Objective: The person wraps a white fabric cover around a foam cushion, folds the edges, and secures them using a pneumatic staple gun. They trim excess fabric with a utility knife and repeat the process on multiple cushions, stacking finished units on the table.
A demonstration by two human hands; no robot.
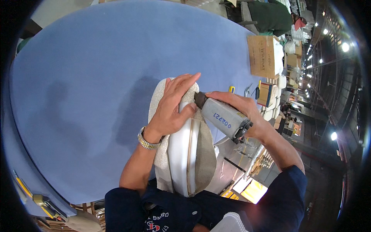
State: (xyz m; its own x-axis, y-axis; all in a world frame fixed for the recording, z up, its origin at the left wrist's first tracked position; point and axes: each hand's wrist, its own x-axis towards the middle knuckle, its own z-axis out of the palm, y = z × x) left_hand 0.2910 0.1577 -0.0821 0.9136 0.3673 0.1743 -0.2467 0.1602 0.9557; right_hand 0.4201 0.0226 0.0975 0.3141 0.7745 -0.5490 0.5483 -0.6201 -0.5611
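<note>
A padded seat [179, 164] with white foam and a wooden strip stands on edge in front of me, leaning against my body. Light grey-beige woven fabric [205, 164] lies loose along its sides and wraps over its far end. My left hand [174, 108], with a metal watch on the wrist, lies across that end. Its fingers are stretched out on the fabric, and its thumb presses near the edge. In my right hand [235, 104] is a grey staple gun [222, 118]; its dark nose touches the fabric beside my left thumb. My right fingertips are partly hidden behind the tool.
A large blue padded table [89, 73] spreads ahead and left. On its right side are a cardboard box [262, 57], a yellow-handled cutter [232, 89] and pliers [247, 90]. Another tool [46, 205] hangs at the lower left. Another person [270, 17] sits at the far right.
</note>
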